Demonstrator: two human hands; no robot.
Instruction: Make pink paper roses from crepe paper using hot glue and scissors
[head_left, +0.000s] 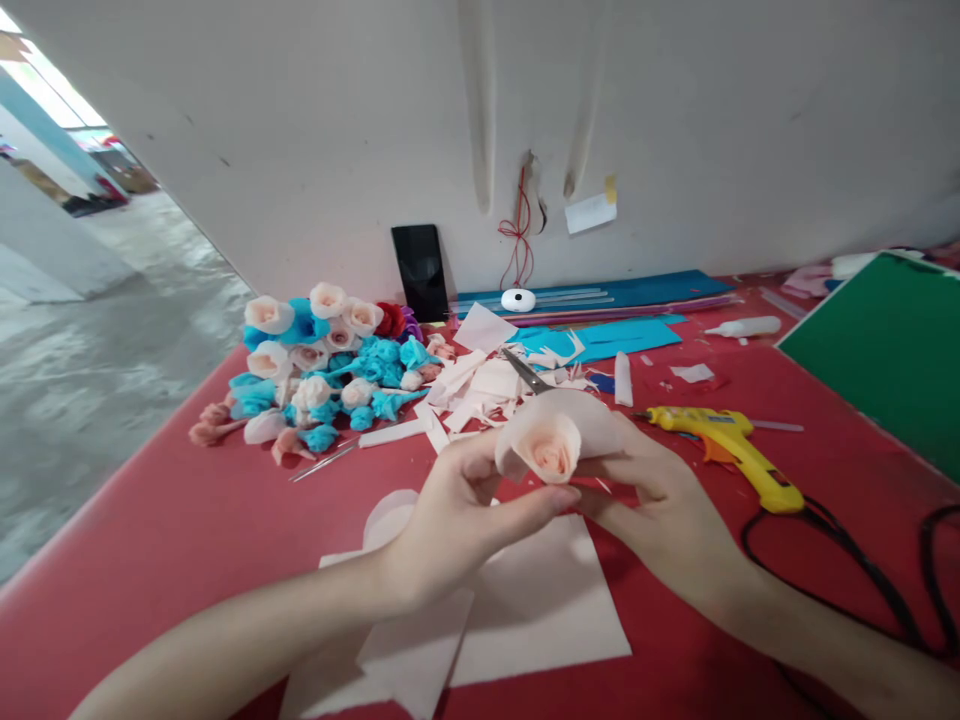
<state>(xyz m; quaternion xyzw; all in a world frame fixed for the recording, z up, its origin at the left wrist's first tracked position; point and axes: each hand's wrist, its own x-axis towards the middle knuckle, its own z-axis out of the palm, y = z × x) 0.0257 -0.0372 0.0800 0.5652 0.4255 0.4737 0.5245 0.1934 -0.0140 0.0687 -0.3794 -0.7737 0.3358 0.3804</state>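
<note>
Between my two hands is a pale peach paper flower (551, 452) with a tightly rolled centre and wide outer petals. My left hand (480, 500) is closed on its left side, the thumb pressed along the bottom of the bloom. On the other side my right hand (649, 490) pinches the outer petal and the base; some of its fingertips are hidden behind the paper. Below the hands, pale paper sheets (547, 610) lie on the red table. Scissors (525, 370) rest just behind the flower, their handles hidden by it.
Finished paper flowers (315, 360) are heaped at the left. Pale paper scraps (480, 385) and blue paper (600, 345) lie behind. A yellow glue gun (731, 445) with a black cord, a glue bottle (746, 327) and a green board (885, 350) are at right. A phone (420, 270) leans on the wall.
</note>
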